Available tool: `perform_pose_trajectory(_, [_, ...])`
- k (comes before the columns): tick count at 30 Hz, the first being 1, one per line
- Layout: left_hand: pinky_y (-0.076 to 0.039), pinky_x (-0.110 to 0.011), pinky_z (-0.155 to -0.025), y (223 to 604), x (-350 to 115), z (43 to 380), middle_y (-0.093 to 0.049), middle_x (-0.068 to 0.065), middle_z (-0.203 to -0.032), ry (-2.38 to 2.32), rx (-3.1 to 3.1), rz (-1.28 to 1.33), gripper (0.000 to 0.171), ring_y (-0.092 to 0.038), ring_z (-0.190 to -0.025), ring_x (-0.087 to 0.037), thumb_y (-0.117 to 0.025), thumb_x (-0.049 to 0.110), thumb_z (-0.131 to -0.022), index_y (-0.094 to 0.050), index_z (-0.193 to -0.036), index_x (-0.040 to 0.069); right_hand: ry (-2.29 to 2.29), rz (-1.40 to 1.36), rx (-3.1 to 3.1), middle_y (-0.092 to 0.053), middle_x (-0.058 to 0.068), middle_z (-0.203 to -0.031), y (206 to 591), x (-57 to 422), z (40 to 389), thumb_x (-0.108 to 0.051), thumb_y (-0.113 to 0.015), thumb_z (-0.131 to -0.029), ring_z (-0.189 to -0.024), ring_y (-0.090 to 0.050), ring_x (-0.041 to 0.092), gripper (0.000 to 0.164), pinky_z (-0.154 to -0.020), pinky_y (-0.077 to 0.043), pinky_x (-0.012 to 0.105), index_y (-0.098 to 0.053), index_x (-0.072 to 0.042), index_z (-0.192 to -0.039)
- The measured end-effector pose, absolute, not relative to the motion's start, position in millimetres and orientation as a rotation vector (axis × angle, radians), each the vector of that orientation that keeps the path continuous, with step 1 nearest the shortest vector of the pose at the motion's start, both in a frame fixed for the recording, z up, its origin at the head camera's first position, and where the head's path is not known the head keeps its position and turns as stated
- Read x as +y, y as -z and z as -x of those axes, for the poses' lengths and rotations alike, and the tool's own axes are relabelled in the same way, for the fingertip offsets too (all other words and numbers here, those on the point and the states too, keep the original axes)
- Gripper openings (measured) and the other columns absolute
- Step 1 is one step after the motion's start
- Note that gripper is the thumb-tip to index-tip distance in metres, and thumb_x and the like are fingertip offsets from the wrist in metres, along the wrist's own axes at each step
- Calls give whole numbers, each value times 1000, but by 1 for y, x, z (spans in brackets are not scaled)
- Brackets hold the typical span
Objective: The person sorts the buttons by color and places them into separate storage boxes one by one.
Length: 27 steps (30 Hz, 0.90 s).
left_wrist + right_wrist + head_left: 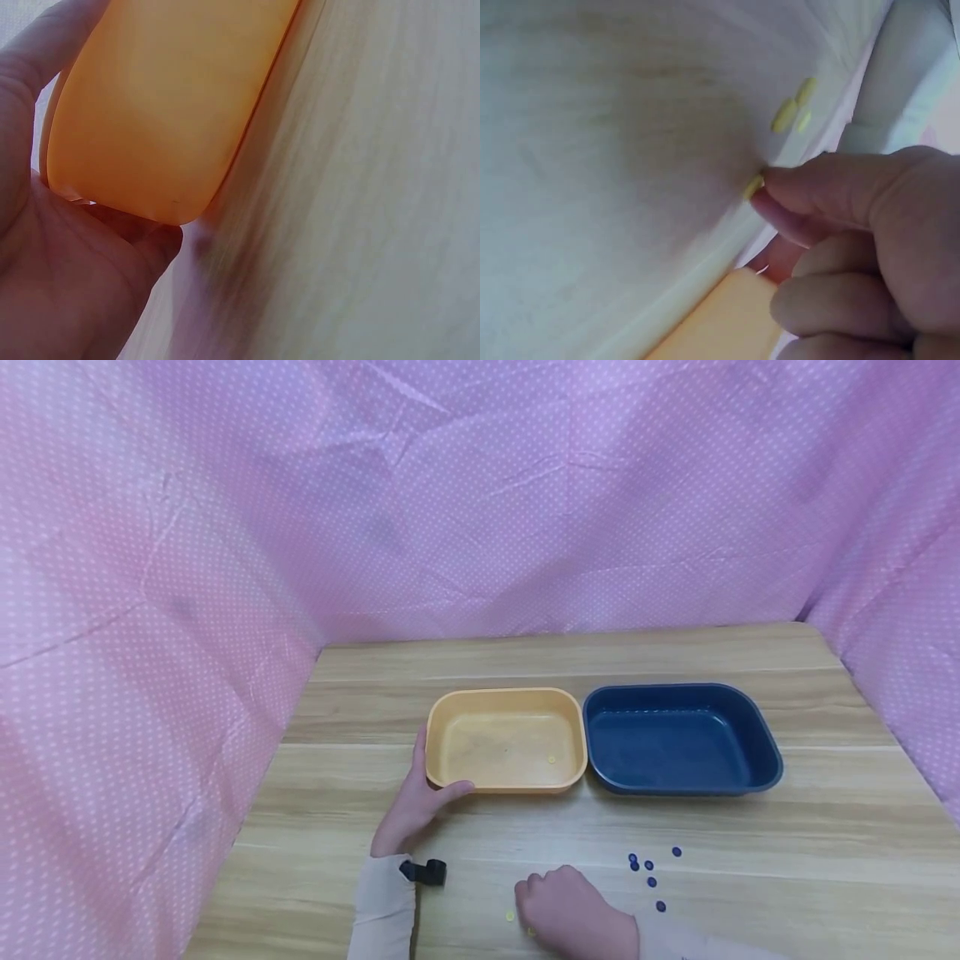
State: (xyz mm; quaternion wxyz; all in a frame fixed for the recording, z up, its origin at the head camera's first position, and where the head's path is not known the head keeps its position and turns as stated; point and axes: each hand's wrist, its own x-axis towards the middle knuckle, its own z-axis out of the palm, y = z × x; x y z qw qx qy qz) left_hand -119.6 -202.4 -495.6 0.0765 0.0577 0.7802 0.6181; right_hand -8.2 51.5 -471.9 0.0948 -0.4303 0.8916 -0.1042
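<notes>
My left hand (411,806) grips the near left corner of a pale orange plastic basin (506,789), thumb along the front and fingers at the left side. The left wrist view shows the basin's outer wall (165,112) against that palm. One small yellow button (551,760) lies inside the basin. At the table's near side, my right hand (573,910) pinches a yellow button (753,187) between thumb and forefinger, at the tabletop. Several more yellow buttons (784,115) lie close by; the right hand partly hides this spot in the head view.
A dark blue basin (682,790) stands right beside the orange one. Several dark blue buttons (651,882) are scattered in front of it, right of my right hand. The wooden table (360,693) is bordered by pink dotted cloth (480,527) at the back and sides.
</notes>
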Motion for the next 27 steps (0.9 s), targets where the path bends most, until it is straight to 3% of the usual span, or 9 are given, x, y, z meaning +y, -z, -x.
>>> perform_pose_trajectory(7, [-16, -44, -115, 489, -200, 119, -17, 4, -160, -1841, 2352, -145, 119, -27, -141, -19, -85, 19, -76, 4, -154, 39, 210, 1559, 2710, -43, -7, -54, 473, 43, 5, -51, -60, -92, -44, -29, 2, 43, -39, -26, 18, -64, -15, -69])
perform_pose_trajectory(13, [-17, -43, -115, 495, -202, 120, -18, 4, -159, -1850, 2339, -155, 120, -30, -140, -19, -85, 21, -76, 4, -153, 41, 158, 1618, 2697, -39, -9, -53, 470, 37, 5, -46, -62, -91, -44, -26, 1, 41, -38, -22, 19, -60, -18, -61])
perform_pose_trajectory(17, [-19, -45, -114, 496, -202, 120, -20, 1, -159, -1899, 2290, -191, 119, -35, -137, -24, -84, 14, -77, 4, -154, 38, 219, 1552, 2669, -40, -10, -54, 469, 38, 3, -51, -60, -91, -44, -27, 1, 43, -38, -22, 18, -61, -18, -64])
perform_pose_trajectory(23, [-18, -48, -114, 495, -202, 119, -18, -2, -160, -1928, 2266, -212, 119, -34, -138, -29, -82, 9, -78, 6, -155, 32, 329, 1388, 2601, -40, -10, -53, 470, 45, 3, -68, -45, -91, -43, -30, 0, 59, -39, -26, 15, -65, -14, -78])
perform_pose_trajectory(27, [-18, -46, -114, 493, -202, 118, -18, -1, -160, -1924, 2266, -194, 119, -33, -138, -26, -82, 9, -78, 6, -154, 37, 317, 1395, 2629, -40, -9, -53, 469, 47, 6, -56, -55, -93, -43, -30, 0, 46, -40, -26, 15, -64, -14, -79])
